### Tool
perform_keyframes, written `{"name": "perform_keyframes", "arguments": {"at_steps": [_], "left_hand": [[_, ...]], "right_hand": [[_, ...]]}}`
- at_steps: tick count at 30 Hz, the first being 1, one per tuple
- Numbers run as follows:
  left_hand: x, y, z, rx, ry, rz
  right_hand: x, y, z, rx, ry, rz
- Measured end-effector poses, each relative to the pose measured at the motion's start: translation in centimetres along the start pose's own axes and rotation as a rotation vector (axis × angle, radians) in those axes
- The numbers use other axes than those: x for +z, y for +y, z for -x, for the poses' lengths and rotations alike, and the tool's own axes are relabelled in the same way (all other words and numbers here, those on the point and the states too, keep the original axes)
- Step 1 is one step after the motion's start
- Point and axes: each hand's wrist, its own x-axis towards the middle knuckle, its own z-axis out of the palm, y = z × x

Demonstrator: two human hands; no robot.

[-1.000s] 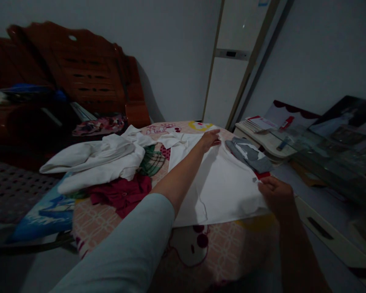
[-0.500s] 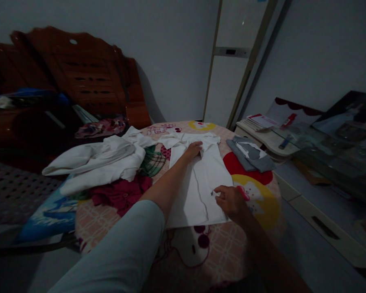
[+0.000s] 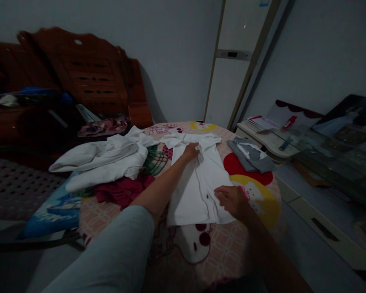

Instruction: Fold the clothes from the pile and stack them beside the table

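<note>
Shirt [image 3: 187,201]: white, spread on the cloth-covered table [image 3: 232,240]. Left hand [image 3: 191,151] rests on its upper part; finger grip cannot be determined. Right hand [image 3: 231,200], fingers curled, is at its right side; whether they hold fabric cannot be determined. Grey garment [image 3: 245,155] lies right; white garment [image 3: 105,160] left, over a red one [image 3: 125,190].

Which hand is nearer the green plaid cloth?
Left. The left hand is right of the green plaid cloth, over the white shirt; the right hand is farther right and lower in view, by the shirt's right edge.
</note>
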Motion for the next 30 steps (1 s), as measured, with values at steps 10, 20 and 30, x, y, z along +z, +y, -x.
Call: {"name": "perform_keyframes", "arguments": {"at_steps": [10, 20, 30], "left_hand": [[0.1, 0.6, 13.6, 0.601, -0.430, -0.245], [1.3, -1.9, 16.6, 0.788, -0.547, -0.325], [1.4, -2.2, 16.7, 0.848, -0.571, -0.358]], "right_hand": [[-4.1, 5.9, 2.0, 0.162, 0.206, 0.388], [-5.1, 6.1, 1.4, 0.176, 0.010, 0.372], [-4.5, 4.5, -11.1, 0.139, 0.170, 0.398]]}}
